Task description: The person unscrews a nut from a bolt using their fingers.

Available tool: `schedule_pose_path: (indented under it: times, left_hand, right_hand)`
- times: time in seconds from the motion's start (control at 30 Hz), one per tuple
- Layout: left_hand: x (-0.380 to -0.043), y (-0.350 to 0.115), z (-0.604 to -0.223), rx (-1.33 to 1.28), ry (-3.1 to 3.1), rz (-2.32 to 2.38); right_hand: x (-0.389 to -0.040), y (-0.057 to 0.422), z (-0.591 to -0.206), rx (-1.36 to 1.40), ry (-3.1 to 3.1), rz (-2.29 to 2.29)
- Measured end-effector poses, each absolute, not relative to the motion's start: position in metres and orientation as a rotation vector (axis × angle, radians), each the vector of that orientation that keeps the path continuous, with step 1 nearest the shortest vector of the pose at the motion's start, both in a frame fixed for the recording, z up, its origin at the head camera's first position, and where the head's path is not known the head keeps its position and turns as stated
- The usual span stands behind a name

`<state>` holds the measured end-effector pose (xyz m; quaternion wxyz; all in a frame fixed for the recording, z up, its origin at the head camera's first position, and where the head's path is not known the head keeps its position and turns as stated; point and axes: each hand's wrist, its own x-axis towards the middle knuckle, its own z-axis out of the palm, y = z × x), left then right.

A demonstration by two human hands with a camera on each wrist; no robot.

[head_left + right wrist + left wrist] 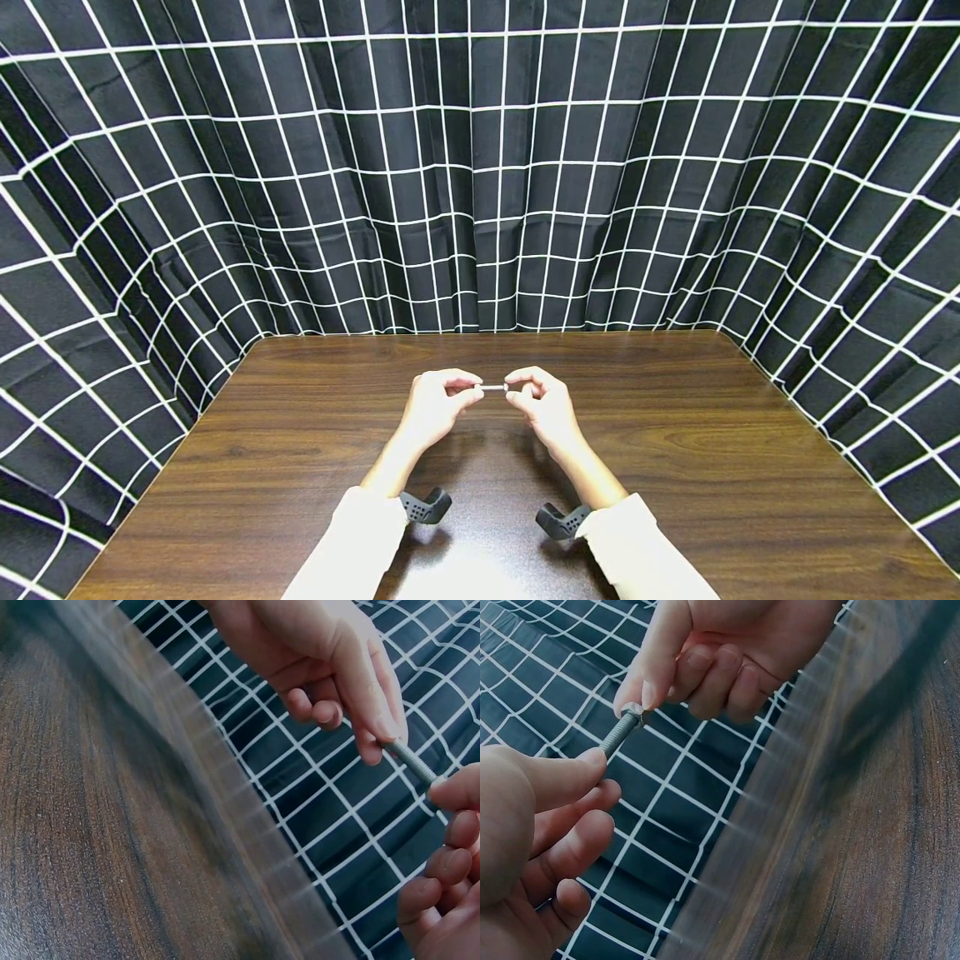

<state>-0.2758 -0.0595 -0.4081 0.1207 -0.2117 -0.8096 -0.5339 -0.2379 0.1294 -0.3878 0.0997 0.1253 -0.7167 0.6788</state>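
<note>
Above the table, a small grey metal bolt (492, 387) spans the gap between the two hands, lying about level. My left hand (435, 408) pinches one end of it between thumb and fingertips. At the other end, my right hand (546, 408) pinches it with thumb and fingertip. In the left wrist view the threaded shank of the bolt (619, 736) shows, with a hex piece at the right hand's end; whether that is its head or a nut, I cannot tell. The end inside the left fingers is hidden.
A dark brown wooden table (697, 467) lies beneath the hands. Black curtains (495, 183) with a white grid surround its back and sides. Dark wrist mounts (427, 506) sit at both wrists, near the light sleeves (352, 542).
</note>
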Motion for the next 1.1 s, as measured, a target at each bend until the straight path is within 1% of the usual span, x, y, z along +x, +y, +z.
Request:
schedule_pose_path:
  times: [0.17, 0.37, 0.67, 1.1]
  left_hand:
    - [-0.2751, -0.0592, -0.4079, -0.632, -2.361, -1.573]
    - [-0.2737, -0.059, -0.4073, -0.642, -2.357, -1.554]
    - [-0.272, -0.0577, -0.4057, -0.658, -2.386, -1.522]
    - [-0.2733, -0.0587, -0.4072, -0.648, -2.388, -1.535]
  right_hand:
    - [-0.2404, 0.1294, -0.3914, 0.299, -2.062, 2.095]
    - [-0.2358, 0.1268, -0.3863, 0.206, -2.18, 1.988]
    - [-0.2351, 0.1282, -0.3877, 0.226, -2.303, 1.909]
    - [-0.2385, 0.1288, -0.3908, 0.287, -2.198, 2.013]
